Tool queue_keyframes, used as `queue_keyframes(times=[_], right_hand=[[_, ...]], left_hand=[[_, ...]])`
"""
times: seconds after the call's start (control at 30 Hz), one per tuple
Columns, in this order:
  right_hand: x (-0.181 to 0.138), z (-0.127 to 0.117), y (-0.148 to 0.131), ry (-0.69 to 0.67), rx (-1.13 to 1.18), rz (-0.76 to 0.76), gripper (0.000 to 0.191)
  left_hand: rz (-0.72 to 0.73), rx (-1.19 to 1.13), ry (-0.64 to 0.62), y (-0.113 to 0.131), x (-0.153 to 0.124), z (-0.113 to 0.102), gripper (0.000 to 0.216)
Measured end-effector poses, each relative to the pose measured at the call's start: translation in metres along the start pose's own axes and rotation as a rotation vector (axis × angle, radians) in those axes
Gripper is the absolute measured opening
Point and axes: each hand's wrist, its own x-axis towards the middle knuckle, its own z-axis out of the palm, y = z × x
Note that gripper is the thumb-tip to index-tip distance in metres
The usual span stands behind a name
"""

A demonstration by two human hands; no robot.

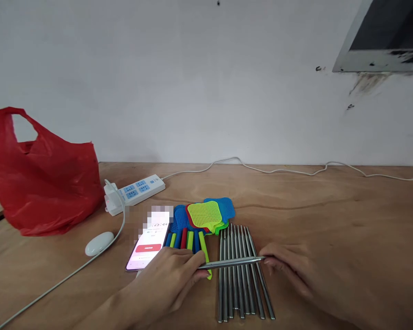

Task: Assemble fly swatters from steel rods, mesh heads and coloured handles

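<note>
- left hand (168,275) and right hand (289,268) pinch one thin steel rod (232,262) by its ends, crosswise over row of steel rods (242,275)
- step looks like: handling single rod; next needs steady two-ended grip
- colourful plastic fly-swatter heads (206,217) just beyond

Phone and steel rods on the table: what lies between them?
In the head view, the stacked fly swatter heads with coloured handles lie between the phone and the rods; the left hand covers part of the gap.

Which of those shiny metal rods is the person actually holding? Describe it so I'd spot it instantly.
On the wooden table, in front of the colourful fly swatter heads, a row of metal rods lies side by side. The held rod spans between the left hand and right hand. It alone lies crosswise over the others.
</note>
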Motion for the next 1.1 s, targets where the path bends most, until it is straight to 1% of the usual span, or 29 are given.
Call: queue_keyframes(times=[0.2,0.3,0.37,0.47,0.53,0.67,0.77,0.87,0.93,1.0,1.1], right_hand=[[0.005,0.001,-0.016,-0.1,-0.162,-0.086,0.025],[0.006,0.005,-0.017,-0.112,-0.262,-0.143,0.03],[0.006,0.008,-0.015,-0.141,-0.297,-0.154,0.031],[0.006,0.012,-0.012,-0.205,-0.28,-0.104,0.027],[0.006,0.012,-0.012,-0.21,-0.261,-0.082,0.025],[0.006,0.003,-0.014,-0.241,-0.224,-0.031,0.023],[0.004,-0.006,-0.008,-0.285,-0.185,0.035,0.028],[0.0,-0.01,0.003,-0.264,-0.12,0.068,0.033],[0.0,-0.011,0.008,-0.268,-0.11,0.068,0.034],[0.001,-0.012,0.009,-0.279,-0.138,0.062,0.032],[0.001,-0.015,0.01,-0.256,-0.191,0.053,0.029]], left_hand=[[0.046,0.032,0.055,0.009,0.006,0.002,0.046],[0.073,0.062,0.071,0.015,0.006,0.001,0.047],[0.07,0.075,0.055,0.018,0.004,-0.001,0.048],[0.03,0.067,0.006,0.022,0.002,-0.002,0.051],[-0.012,0.049,-0.025,0.023,0.001,0.0,0.052],[-0.057,0.0,-0.078,0.022,-0.001,0.002,0.054],[-0.073,-0.039,-0.093,0.017,-0.003,0.0,0.052],[-0.078,-0.064,-0.079,0.009,-0.004,-0.005,0.049],[-0.076,-0.073,-0.102,0.003,-0.004,-0.007,0.047],[-0.076,-0.082,-0.138,-0.003,-0.005,-0.008,0.044],[-0.076,-0.107,-0.161,-0.008,-0.007,-0.009,0.042]])
